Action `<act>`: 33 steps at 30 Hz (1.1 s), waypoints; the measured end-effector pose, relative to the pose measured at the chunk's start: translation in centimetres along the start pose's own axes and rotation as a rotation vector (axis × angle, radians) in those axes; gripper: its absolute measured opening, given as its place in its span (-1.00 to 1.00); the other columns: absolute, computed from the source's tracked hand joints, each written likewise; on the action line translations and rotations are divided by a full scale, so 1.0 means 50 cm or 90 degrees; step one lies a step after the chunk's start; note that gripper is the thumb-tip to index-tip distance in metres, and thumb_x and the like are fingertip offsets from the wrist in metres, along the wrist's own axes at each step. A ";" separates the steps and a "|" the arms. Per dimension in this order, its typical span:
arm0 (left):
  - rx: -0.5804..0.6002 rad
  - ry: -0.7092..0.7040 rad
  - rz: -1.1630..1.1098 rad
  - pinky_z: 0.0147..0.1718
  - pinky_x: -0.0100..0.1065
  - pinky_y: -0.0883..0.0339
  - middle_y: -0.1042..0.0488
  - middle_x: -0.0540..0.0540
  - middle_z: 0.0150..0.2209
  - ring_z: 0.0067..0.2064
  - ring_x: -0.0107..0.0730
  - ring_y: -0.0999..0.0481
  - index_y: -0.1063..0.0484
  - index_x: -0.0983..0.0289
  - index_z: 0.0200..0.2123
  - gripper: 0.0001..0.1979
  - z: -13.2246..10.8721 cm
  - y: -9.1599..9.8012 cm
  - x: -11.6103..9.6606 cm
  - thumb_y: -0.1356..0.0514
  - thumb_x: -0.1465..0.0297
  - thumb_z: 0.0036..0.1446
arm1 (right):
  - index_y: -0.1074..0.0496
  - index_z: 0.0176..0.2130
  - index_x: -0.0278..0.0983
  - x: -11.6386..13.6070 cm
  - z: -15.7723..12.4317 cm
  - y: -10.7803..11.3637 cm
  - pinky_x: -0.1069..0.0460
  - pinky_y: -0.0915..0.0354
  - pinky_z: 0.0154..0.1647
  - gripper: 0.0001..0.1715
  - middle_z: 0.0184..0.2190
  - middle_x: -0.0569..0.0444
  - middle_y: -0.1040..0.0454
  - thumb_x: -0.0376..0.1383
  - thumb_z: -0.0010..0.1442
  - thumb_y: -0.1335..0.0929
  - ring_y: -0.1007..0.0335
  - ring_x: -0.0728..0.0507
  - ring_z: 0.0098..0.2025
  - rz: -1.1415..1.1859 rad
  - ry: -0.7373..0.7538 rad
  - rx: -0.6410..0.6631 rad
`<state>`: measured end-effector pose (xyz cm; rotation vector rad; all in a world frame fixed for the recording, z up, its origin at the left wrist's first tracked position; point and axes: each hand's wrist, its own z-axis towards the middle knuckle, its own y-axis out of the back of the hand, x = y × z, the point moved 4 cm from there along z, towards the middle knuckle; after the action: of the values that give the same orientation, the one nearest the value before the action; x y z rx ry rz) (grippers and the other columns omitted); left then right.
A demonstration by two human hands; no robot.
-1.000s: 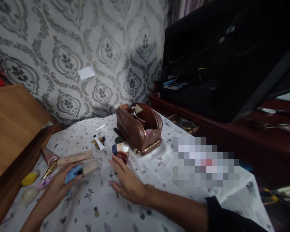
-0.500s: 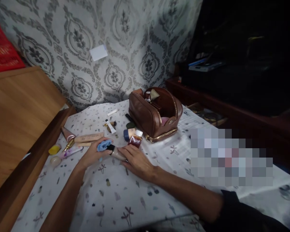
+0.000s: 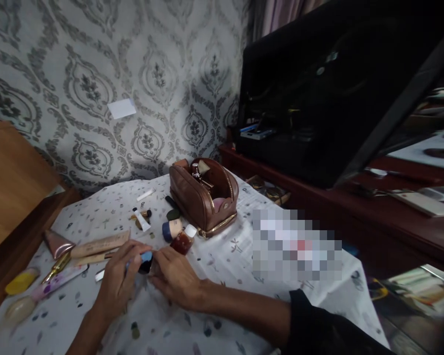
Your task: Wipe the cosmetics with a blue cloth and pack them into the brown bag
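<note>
Left hand (image 3: 120, 271): fingers and thumb closed on a blue cloth (image 3: 146, 256), bunched beside the dark cap of a bottle (image 3: 145, 266). Right hand (image 3: 177, 277): fingers curled around the other end of that bottle, its body mostly hidden by them. The bottle lies between the two hands, which almost meet; whether it touches the printed tablecloth (image 3: 170, 333) below cannot be told. Just beyond the right knuckles: one amber bottle (image 3: 181, 242), white-capped, tilted; behind it, a jar (image 3: 172, 229) with a navy lid and a dark green round item (image 3: 173, 214). Farther beyond the grip, to the right: one brown leather bag (image 3: 194, 197), unzipped, with a silver-topped item (image 3: 196, 171) inside. Beyond the left fingers: a small white tube (image 3: 142, 220) and, past it, a white stick (image 3: 145, 195). Left of the grip: beige tubes (image 3: 101, 244), a rose-coloured pouch-shaped tube (image 3: 59, 243), a gold tube (image 3: 57, 267), a purple-patterned tube (image 3: 59, 283) and a yellow round item (image 3: 21, 281).
</note>
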<state>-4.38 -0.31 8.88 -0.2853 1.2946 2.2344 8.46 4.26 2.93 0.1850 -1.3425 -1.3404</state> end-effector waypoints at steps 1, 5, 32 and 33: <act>0.004 -0.039 0.041 -0.14 -0.32 -0.39 -0.53 0.10 -0.20 -0.15 -0.28 -0.53 -0.55 0.20 -0.17 -0.66 0.003 -0.002 -0.013 0.03 0.31 0.34 | -0.27 0.06 -0.34 -0.003 -0.003 -0.001 -0.13 -0.33 0.00 -0.54 -0.07 -0.14 -0.46 -0.28 0.20 -0.38 -0.37 -0.26 0.00 0.006 -0.009 0.000; -0.010 -0.150 0.165 -0.25 -0.32 -0.39 -0.50 0.08 -0.30 -0.25 -0.28 -0.51 -0.53 0.18 -0.16 -0.74 0.015 -0.021 -0.049 -0.03 0.37 0.31 | -0.27 0.02 -0.34 -0.017 -0.015 -0.005 -0.09 -0.35 -0.07 -0.60 -0.10 -0.13 -0.50 -0.25 0.23 -0.37 -0.42 -0.24 -0.06 0.025 -0.023 -0.016; -0.143 0.201 -0.214 -0.25 -0.33 -0.43 -0.55 0.11 -0.29 -0.23 -0.23 -0.53 -0.50 0.26 -0.33 -0.56 -0.014 -0.048 0.001 0.01 0.08 0.27 | -0.30 0.10 -0.43 -0.029 -0.012 -0.001 -0.03 -0.36 -0.08 -0.43 -0.13 -0.15 -0.52 -0.13 0.24 -0.39 -0.44 -0.20 -0.10 0.063 0.070 -0.020; -0.154 0.226 -0.238 -0.24 -0.31 -0.44 -0.55 0.13 -0.28 -0.22 -0.21 -0.53 -0.50 0.26 -0.32 -0.52 -0.019 -0.054 0.004 0.03 0.04 0.27 | -0.29 0.11 -0.41 -0.030 -0.012 -0.001 -0.03 -0.36 -0.08 -0.43 -0.13 -0.15 -0.52 -0.13 0.24 -0.39 -0.45 -0.20 -0.10 0.073 0.066 -0.022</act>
<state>-3.12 0.03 6.31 -0.9684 1.0267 2.0687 9.37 5.04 1.80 0.1505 -1.2243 -1.2400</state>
